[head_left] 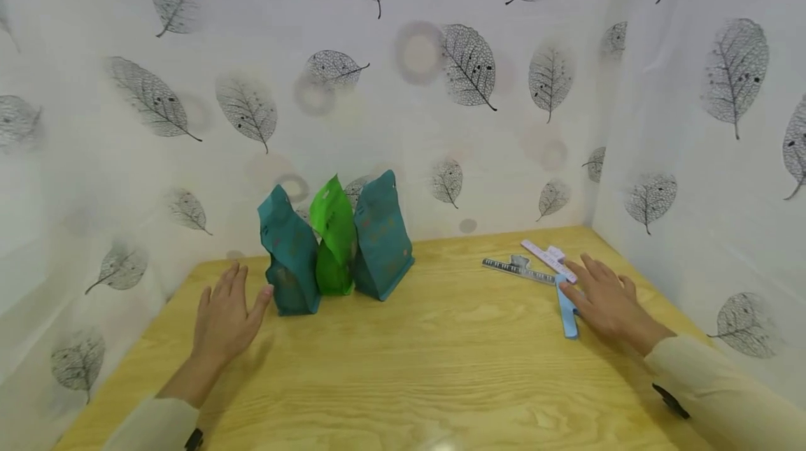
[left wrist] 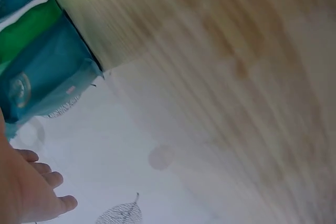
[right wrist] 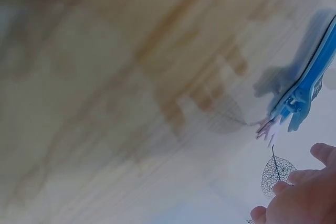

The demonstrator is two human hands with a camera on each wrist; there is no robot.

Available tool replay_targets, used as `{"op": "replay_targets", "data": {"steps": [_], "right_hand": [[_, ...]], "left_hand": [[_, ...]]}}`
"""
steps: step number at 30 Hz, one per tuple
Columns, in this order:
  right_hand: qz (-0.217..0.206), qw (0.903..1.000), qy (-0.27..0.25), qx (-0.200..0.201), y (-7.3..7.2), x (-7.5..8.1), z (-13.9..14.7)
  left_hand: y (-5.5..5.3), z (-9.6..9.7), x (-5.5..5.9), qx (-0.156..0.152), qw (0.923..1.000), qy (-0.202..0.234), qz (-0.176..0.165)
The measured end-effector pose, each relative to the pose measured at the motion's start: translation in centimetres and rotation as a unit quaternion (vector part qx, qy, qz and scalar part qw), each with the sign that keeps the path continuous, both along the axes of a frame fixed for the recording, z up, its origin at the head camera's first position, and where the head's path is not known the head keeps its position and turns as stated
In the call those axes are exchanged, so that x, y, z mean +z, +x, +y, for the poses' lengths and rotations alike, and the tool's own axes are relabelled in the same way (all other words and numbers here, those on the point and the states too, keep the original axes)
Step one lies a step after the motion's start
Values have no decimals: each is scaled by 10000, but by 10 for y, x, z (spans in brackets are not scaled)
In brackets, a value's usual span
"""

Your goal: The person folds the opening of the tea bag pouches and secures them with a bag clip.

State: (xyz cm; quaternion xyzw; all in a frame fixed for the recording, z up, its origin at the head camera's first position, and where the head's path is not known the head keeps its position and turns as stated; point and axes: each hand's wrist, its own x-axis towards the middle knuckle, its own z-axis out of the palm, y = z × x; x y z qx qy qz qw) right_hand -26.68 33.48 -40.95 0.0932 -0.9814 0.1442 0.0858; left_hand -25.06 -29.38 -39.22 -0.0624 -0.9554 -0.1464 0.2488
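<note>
Leaf-print sheeting: hangs behind and along both sides; pale, with dark skeleton leaves; the biggest thing in my sight.
Surface: wood-grained, yellowish; carries every item noted below; bare stretch between bags and clips.
Bags: three, upright in a close row near the back, left of middle; right teal bag, left teal bag, green bag between them; tops peaked, no clip seen on any; whether the mouths are sealed, I cannot tell.
Left grip: released, fingers stretched out, holding nothing; thumb just beside the left teal bag; contact uncertain from where I stand.
Right grip: released too, fingers spread beside and partly over the clips; nothing grasped; the right wrist view shows a gap to the blue one.
Clips: three, loose at the right, ends bunched together; black-and-white clip, pink clip, blue clip nearest the person; none fitted to anything; I judge no handling done yet, with all three bags and all three clips left to deal with.
</note>
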Motion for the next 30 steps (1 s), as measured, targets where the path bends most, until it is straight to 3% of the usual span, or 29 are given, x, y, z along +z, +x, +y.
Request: {"op": "replay_targets", "data": {"steps": [8,15,23,30], "right_hand": [[0,10000,-31,-6,-6,6,-12],[66,10000,-34,20,-5,6,-19],[198,9998,-39,95,-8,4,-28],[247,9994,-144,193,-10,-2,-40]], "left_hand": [[4,16,9,-119,9997,51,215],[3,31,4,-254,9963,138,804],[-2,49,2,-204,9870,47,1594],[-5,60,2,-278,9721,270,2312]]}}
